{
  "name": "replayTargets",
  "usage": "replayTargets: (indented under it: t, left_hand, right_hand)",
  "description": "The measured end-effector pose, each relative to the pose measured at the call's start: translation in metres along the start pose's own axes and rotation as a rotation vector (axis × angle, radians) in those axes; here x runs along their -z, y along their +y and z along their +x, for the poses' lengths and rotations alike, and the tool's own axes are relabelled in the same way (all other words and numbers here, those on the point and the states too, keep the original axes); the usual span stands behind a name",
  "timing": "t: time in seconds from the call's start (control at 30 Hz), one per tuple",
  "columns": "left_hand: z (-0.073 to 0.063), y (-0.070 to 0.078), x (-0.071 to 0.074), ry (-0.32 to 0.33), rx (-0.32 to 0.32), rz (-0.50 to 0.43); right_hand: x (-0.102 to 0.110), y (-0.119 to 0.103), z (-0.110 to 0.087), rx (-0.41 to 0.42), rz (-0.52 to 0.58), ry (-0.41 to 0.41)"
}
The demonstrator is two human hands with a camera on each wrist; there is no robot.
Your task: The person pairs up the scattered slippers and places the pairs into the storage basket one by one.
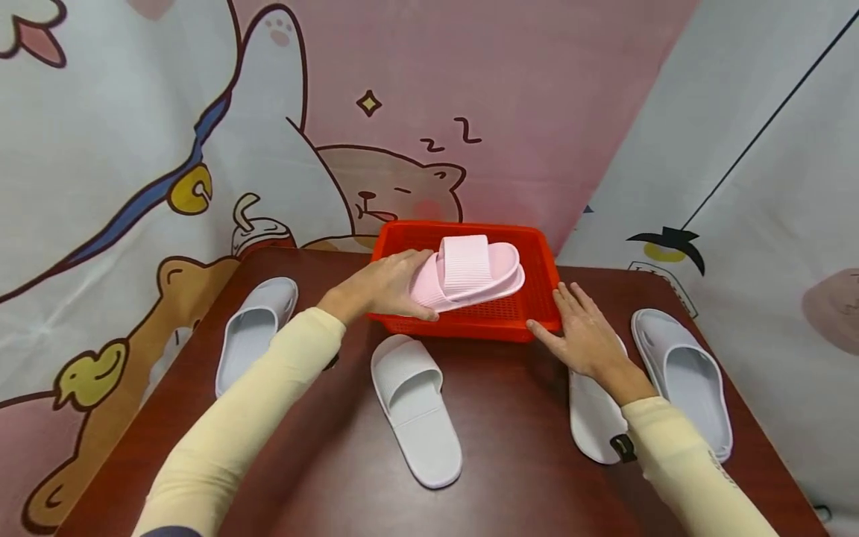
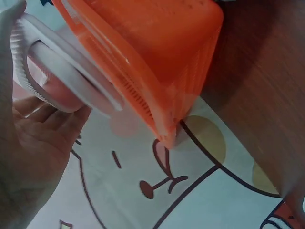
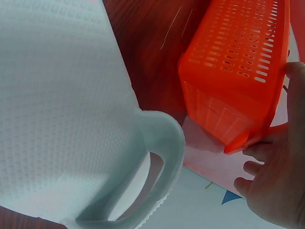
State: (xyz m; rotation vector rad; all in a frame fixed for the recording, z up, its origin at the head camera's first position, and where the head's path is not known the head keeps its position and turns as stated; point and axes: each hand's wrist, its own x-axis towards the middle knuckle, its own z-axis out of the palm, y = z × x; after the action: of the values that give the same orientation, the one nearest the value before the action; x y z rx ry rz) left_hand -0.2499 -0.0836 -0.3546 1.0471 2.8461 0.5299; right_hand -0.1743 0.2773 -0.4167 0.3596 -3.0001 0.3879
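Reddish-brown table (image 1: 517, 432). Red perforated basket (image 1: 463, 328) sits at its far edge. Grey clogs, one left (image 1: 253, 339), one right (image 1: 694, 380). Two white slides between: one (image 1: 423, 421) in front of basket, other (image 1: 593, 418) partly under right arm. Pink slides (image 1: 467, 268), nested pair, held over basket. Left hand (image 1: 385, 287) clamped on their left end. Right hand (image 1: 582, 332): thumb and fingers apart, touching basket's near right corner.

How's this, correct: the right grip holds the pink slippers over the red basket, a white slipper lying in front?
Wrong side: the head view shows the left grip holding the pink slippers over the red basket, a white slipper lying in front.
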Motion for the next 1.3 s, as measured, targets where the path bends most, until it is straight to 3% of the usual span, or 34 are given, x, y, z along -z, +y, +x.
replayTargets:
  t: [0.43,0.63,1.0,1.2,1.3]
  left_hand:
    - [0.041,-0.019,-0.011,-0.022,0.073,-0.088]
    - [0.052,-0.019,-0.027,-0.122,0.113,-0.049]
    - [0.071,-0.019,-0.052,-0.255,0.079,0.035]
    - [0.071,-0.016,-0.061,-0.331,0.133,0.054]
    - [0.070,-0.017,-0.064,-0.375,0.168,0.010]
  right_hand:
    - [-0.002,0.002,0.004,0.030,-0.032,0.029]
    - [-0.003,-0.001,0.002,0.002,-0.025,-0.001]
    - [-0.002,0.001,-0.002,-0.023,-0.038,-0.011]
    - [-0.002,0.001,-0.001,-0.009,-0.046,0.003]
    - [-0.003,0.000,0.001,-0.010,-0.043,0.000]
